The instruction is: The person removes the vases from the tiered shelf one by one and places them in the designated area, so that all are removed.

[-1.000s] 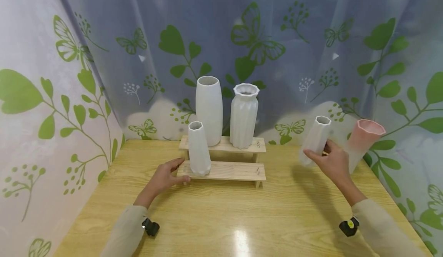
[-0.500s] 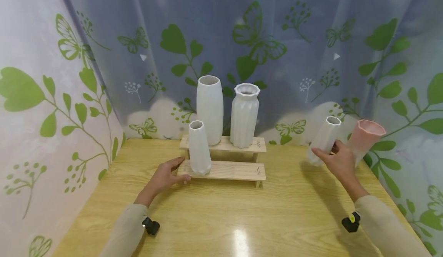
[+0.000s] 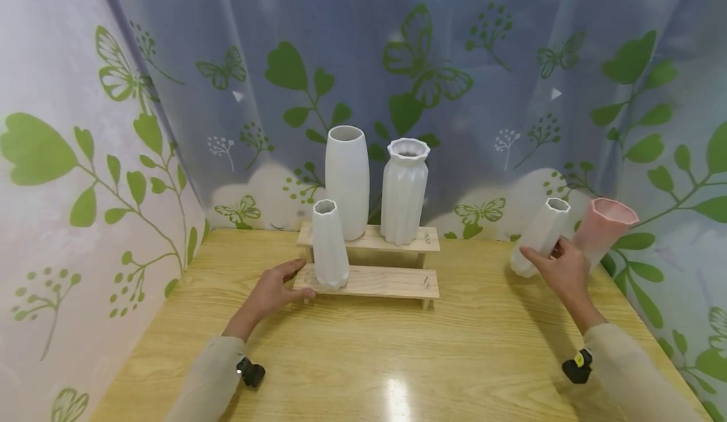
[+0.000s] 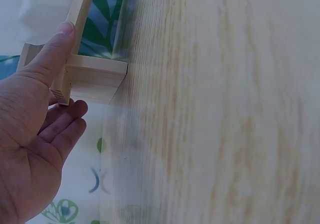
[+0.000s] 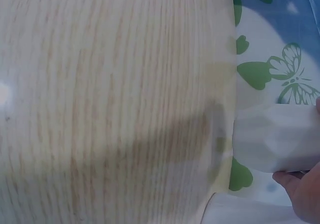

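Note:
My right hand [image 3: 565,270] grips a slim white faceted vase [image 3: 539,239] between thumb and fingers, at the right of the table. The vase leans to the right; whether its base touches the table I cannot tell. Just beyond that hand a pink-to-white vase [image 3: 603,229] stands, its lower part mostly hidden. My left hand [image 3: 272,293] holds the left end of a two-step wooden stand [image 3: 392,281]; in the left wrist view the thumb [image 4: 56,49] lies on the shelf, the other fingers beyond it. A similar slim white vase [image 3: 330,245] stands on the lower step.
On the upper step are a tall smooth white vase [image 3: 348,182] and a white ribbed vase [image 3: 404,192] with a scalloped rim. A wooden-grain table [image 3: 352,352] lies beneath everything. Printed curtains [image 3: 500,125] close off the back and both sides.
My right hand has carried the slim white vase to the right, close beside the pink vase. The left hand stays on the stand, and the other vases keep their places.

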A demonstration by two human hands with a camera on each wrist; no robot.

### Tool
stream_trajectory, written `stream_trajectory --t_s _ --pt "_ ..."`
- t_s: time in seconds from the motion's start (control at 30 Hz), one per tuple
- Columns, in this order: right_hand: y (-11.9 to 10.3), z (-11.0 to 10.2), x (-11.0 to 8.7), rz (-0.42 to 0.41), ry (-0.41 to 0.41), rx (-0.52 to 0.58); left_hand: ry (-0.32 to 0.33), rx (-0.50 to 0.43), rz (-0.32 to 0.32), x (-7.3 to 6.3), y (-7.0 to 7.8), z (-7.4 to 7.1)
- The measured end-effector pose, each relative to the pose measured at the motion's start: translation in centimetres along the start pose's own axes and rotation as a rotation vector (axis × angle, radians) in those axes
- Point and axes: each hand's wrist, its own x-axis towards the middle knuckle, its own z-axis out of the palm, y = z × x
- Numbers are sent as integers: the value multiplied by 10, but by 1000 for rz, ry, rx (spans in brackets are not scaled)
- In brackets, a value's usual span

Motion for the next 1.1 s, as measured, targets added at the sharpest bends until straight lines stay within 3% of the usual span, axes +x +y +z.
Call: stream_trajectory --t_s 0.47,1.1 --pt "12 3 -4 44 -33 44 -7 -16 4 -2 -1 1" --pt "15 2 -1 49 -41 -4 -1 -14 -7 0 0 1"
